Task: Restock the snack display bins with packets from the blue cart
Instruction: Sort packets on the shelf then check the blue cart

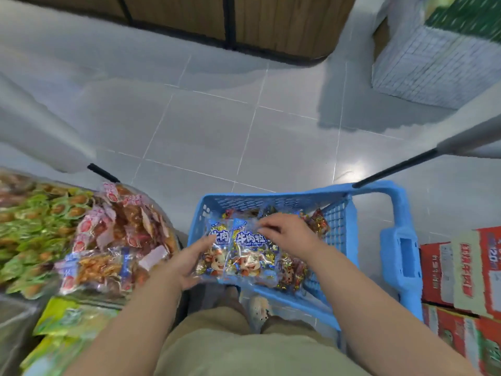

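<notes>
Slick foil packets (241, 256) lie in the blue cart (271, 198). The left hand (184, 264) grips their side and the right hand (287, 232) curls its fingers over their top edge. Lifted toward the display bins (122, 240), the loose stack could slide apart.

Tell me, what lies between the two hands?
Two blue-labelled snack packets, side by side, reach from the left hand to the right hand; the head view shows it.

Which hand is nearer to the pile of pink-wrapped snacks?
Left. The left hand grips the blue packets close beside the pink-wrapped snacks; the right hand grips them farther right, over the blue cart.
</notes>
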